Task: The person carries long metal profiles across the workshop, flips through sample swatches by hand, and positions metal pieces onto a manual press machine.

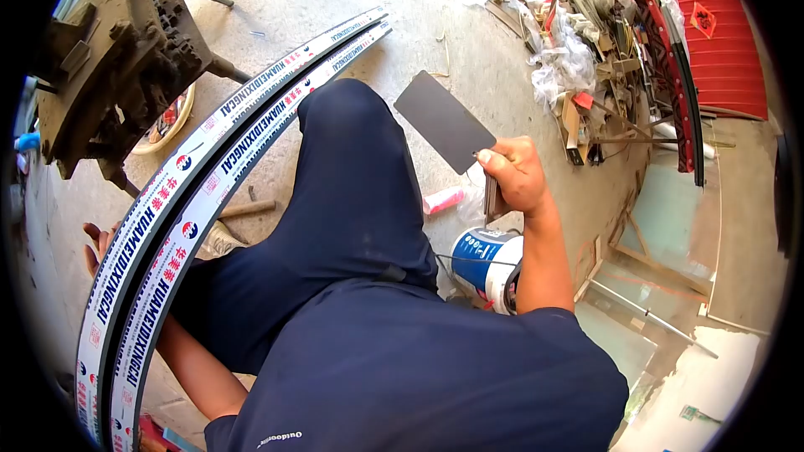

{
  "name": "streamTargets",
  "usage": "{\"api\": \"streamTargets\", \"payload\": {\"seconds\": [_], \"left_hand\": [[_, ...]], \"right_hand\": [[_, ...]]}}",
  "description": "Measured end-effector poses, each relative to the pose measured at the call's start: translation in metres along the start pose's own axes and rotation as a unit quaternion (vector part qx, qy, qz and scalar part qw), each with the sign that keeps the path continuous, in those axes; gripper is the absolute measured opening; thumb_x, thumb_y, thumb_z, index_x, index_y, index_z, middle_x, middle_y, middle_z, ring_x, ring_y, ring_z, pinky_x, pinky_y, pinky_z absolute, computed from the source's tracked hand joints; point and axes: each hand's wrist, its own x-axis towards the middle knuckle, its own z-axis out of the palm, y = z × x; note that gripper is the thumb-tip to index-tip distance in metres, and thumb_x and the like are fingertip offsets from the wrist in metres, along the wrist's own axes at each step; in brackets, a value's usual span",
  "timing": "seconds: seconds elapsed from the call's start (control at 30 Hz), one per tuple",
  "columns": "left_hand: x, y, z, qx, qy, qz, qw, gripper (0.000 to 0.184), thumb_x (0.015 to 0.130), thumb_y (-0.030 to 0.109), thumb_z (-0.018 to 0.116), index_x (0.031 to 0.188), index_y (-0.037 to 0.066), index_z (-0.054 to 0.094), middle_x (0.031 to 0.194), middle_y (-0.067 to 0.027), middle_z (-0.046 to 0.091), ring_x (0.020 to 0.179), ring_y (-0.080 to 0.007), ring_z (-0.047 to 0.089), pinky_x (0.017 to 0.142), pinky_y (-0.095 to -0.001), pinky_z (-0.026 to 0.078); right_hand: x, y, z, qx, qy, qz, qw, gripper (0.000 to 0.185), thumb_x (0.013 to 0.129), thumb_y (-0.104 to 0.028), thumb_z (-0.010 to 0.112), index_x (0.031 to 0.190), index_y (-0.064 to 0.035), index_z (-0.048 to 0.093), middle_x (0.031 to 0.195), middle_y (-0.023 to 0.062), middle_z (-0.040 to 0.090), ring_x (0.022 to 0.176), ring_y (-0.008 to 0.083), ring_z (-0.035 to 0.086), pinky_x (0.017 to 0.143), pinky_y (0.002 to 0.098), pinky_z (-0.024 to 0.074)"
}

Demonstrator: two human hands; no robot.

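Near three o'clock, the right hand is pinching a plate, best kept steady; with the left hand, I can't tell.

Floor: pale, concrete-looking
Machine: brown, bulky, near the floor's far left corner
Scrap heap: tangled, with crumpled plastic, toward the far right corner
Red panel: ribbed, right of the scrap heap
Bucket: white and blue (print too small to read)
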Motion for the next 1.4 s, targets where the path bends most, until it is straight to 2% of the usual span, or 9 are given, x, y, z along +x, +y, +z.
{"api": "streamTargets", "payload": {"seconds": [0.1,0.27,0.4,0.5,0.67,0.77,1.0,1.2,1.4], "left_hand": [[-0.014,-0.027,0.022,-0.233,-0.043,-0.076,0.968,0.049,0.105,0.041,0.059,0.144,0.012,0.054,0.137,-0.0054,0.063,0.145,-0.0230,0.048,0.127,-0.0470,0.031],[0.020,0.038,-0.024,0.032,0.072,0.080,0.994,0.044,0.105,0.040,0.058,0.137,0.010,0.055,0.121,-0.0037,0.065,0.138,-0.0180,0.054,0.128,-0.0463,0.031],[0.020,0.038,-0.024,0.077,0.093,0.118,0.986,0.043,0.104,0.039,0.060,0.135,0.008,0.057,0.121,-0.0051,0.066,0.140,-0.0201,0.053,0.128,-0.0463,0.030],[0.016,0.031,-0.020,0.087,0.061,0.112,0.988,0.048,0.105,0.041,0.058,0.140,0.008,0.053,0.127,-0.0068,0.064,0.143,-0.0227,0.051,0.127,-0.0475,0.031],[0.018,0.034,-0.022,0.130,0.078,0.120,0.981,0.045,0.107,0.038,0.055,0.140,0.007,0.052,0.129,-0.0063,0.064,0.141,-0.0212,0.052,0.128,-0.0476,0.031],[0.015,0.028,-0.024,0.092,0.059,0.135,0.985,0.048,0.107,0.039,0.056,0.143,0.008,0.051,0.137,-0.0088,0.062,0.143,-0.0231,0.052,0.126,-0.0488,0.033],[0.003,-0.006,-0.010,0.055,0.061,0.148,0.986,0.053,0.108,0.039,0.052,0.152,0.009,0.048,0.146,-0.0104,0.060,0.144,-0.0248,0.052,0.124,-0.0477,0.037],[0.000,-0.010,-0.010,0.018,-0.010,0.112,0.994,0.051,0.109,0.035,0.052,0.152,0.008,0.050,0.144,-0.0095,0.063,0.142,-0.0208,0.054,0.122,-0.0428,0.040],[0.004,-0.005,-0.014,0.086,0.045,0.150,0.984,0.051,0.109,0.031,0.054,0.154,0.008,0.047,0.149,-0.0092,0.060,0.140,-0.0213,0.056,0.120,-0.0430,0.043]], "right_hand": [[0.001,0.000,0.000,-0.003,0.008,0.015,1.000,0.035,0.095,-0.022,0.066,0.073,0.0056,0.064,0.055,0.0079,0.047,0.055,0.0091,0.047,0.050,0.0339,0.0391],[-0.001,0.013,0.007,0.062,0.057,0.059,0.995,0.035,0.097,-0.023,0.063,0.075,0.0037,0.067,0.056,0.0053,0.053,0.055,0.0091,0.047,0.056,0.0304,0.0406],[0.001,0.034,0.003,0.195,0.074,0.093,0.974,0.042,0.100,-0.030,0.055,0.073,-0.0008,0.067,0.058,0.0040,0.057,0.051,0.0125,0.049,0.063,0.0291,0.0444],[0.003,0.056,0.003,0.396,0.091,0.119,0.906,0.044,0.102,-0.034,0.048,0.081,-0.0008,0.067,0.055,0.0048,0.053,0.047,0.0170,0.049,0.069,0.0320,0.0480],[0.004,0.078,-0.008,0.636,0.089,0.111,0.759,0.056,0.106,-0.038,0.035,0.124,0.0065,0.065,0.053,0.0045,0.050,0.046,0.0204,0.050,0.079,0.0374,0.0495],[0.002,0.089,-0.011,0.723,0.077,0.096,0.679,0.056,0.106,-0.038,0.035,0.128,0.0041,0.065,0.057,0.0055,0.053,0.049,0.0216,0.053,0.082,0.0360,0.0486],[-0.002,0.101,-0.006,0.788,0.042,0.071,0.611,0.054,0.106,-0.036,0.038,0.134,0.0036,0.062,0.062,0.0069,0.050,0.052,0.0216,0.051,0.086,0.0351,0.0483],[-0.002,0.100,-0.003,0.786,0.033,0.060,0.615,0.059,0.106,-0.041,0.038,0.136,0.0050,0.060,0.062,0.0062,0.049,0.052,0.0212,0.052,0.083,0.0344,0.0496],[-0.001,0.103,-0.001,0.789,0.032,0.048,0.611,0.051,0.107,-0.034,0.041,0.138,0.0029,0.059,0.065,0.0057,0.049,0.052,0.0193,0.052,0.086,0.0331,0.0475]]}}
